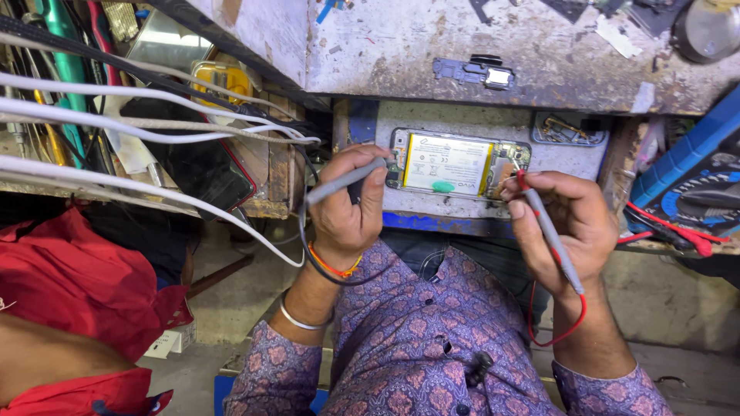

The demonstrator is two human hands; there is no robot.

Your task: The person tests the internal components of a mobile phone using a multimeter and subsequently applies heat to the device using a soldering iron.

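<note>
Fingers of the left hand (348, 204) are curled tight around a slim grey test probe with a black lead (344, 182), its tip set down at the left end of the opened smartphone with a white-and-yellow battery showing (458, 163). The right hand (569, 223) pinches a second grey probe with a red tip and red lead (549, 231) between thumb and forefinger, the tip touching the phone's right end, just beside the exposed circuit board. The phone lies flat on a small grey block with a blue front edge (493, 123), below the front edge of the scuffed, stained workbench (401, 46).

Both tips rest on very small bare contacts, so the chief danger, as I judge it, is a slip: a slight twitch of either wrist could drag a point across neighbouring pads and bridge them. The right probe sits close to the battery's edge; sliding that way, it could scratch or short something there. Nothing clamps the phone, so pressing from one end might shift it toward the blue edge. The red lead loops down over the patterned purple shirt (432, 339) and could tug the probe if caught by the forearm. The blue multimeter (694, 185) lies at the right edge of the bench, well apart from the phone, so looking across at it takes the eyes off the tips. White cables (139, 131) hang near the left wrist and could snag.
</note>
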